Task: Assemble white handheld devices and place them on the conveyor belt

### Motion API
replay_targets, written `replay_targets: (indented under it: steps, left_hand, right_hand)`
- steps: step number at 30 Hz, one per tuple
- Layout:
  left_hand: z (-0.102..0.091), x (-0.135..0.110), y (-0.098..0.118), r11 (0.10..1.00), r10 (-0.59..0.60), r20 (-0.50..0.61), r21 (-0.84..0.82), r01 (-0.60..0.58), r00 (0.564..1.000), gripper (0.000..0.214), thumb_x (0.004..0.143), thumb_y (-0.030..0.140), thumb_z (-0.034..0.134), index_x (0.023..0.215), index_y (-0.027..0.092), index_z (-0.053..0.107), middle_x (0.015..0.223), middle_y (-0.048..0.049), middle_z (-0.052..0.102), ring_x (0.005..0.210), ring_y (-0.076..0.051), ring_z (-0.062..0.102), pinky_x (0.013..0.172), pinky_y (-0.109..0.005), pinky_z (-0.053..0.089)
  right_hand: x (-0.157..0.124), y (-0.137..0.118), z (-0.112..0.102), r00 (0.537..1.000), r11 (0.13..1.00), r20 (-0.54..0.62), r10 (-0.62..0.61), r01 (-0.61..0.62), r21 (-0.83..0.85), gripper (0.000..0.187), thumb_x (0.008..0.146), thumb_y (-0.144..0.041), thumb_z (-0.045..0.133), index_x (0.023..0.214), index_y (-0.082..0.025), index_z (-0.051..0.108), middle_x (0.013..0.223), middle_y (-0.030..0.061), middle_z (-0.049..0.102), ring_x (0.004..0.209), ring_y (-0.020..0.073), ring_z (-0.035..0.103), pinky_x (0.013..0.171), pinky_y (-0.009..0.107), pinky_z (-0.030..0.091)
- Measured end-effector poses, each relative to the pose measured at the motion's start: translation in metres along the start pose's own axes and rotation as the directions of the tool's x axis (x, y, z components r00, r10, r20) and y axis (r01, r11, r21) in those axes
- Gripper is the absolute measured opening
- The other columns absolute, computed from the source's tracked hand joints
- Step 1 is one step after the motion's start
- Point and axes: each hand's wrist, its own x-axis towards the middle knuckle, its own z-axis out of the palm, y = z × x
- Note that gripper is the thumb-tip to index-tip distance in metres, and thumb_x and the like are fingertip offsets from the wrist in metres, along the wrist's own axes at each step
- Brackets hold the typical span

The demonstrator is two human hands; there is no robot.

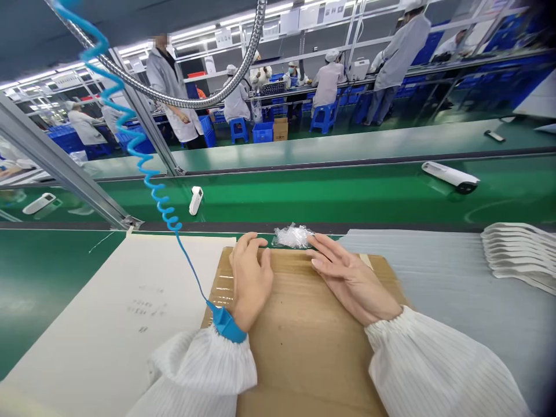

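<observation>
My left hand [251,277] rests on a brown cardboard sheet [299,341], its fingers curled at the far edge and holding nothing I can see. A blue wrist strap [226,323] with a coiled blue cord [143,156] circles that wrist. My right hand [345,277] lies flat on the cardboard with fingers stretched toward a small crumpled clear plastic bag [293,236] just beyond the edge. Both sleeves are white.
A white paper sheet [108,313] lies left of the cardboard. A stack of white flat parts [519,252] sits at the right. White devices [196,200] [450,176] [39,203] lie on the green conveyor belt. Other workers in white coats stand and sit beyond.
</observation>
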Motion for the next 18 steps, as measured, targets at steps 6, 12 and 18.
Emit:
replay_targets:
  steps: [6,12,18]
  left_hand:
    - [-0.0011,0.0035,-0.0032,0.999,-0.043,-0.045,-0.011,0.043,0.998,0.015,0.086,0.009,0.056,0.093,0.018,0.066,0.121,-0.0120,0.064,0.120,-0.028,0.059,0.104,-0.051,0.046]
    - [-0.0004,0.0022,-0.0027,0.999,-0.042,-0.064,-0.029,0.040,0.997,0.015,0.086,0.010,0.055,0.093,0.019,0.065,0.120,-0.0109,0.064,0.118,-0.027,0.060,0.104,-0.050,0.046]
    - [0.0003,0.0024,-0.0044,0.999,-0.040,-0.071,-0.039,0.037,0.997,0.015,0.086,0.009,0.055,0.092,0.020,0.064,0.118,-0.0103,0.064,0.116,-0.026,0.061,0.103,-0.050,0.047]
  right_hand:
    - [-0.0012,-0.0008,0.0012,1.000,1.000,-0.005,0.006,-0.006,0.004,0.056,0.065,-0.014,0.089,0.116,-0.029,0.071,0.148,0.0041,0.056,0.137,0.0255,0.052,0.119,0.039,0.040]
    - [-0.0005,-0.0008,-0.0001,1.000,1.000,0.002,0.024,-0.024,0.016,0.052,0.068,-0.016,0.087,0.116,-0.027,0.071,0.147,0.0053,0.057,0.135,0.0247,0.053,0.117,0.036,0.042]
    - [0.0016,0.0011,-0.0021,1.000,0.999,0.016,0.027,-0.027,0.024,0.050,0.068,-0.016,0.088,0.115,-0.027,0.072,0.146,0.0054,0.058,0.131,0.0229,0.056,0.115,0.032,0.044]
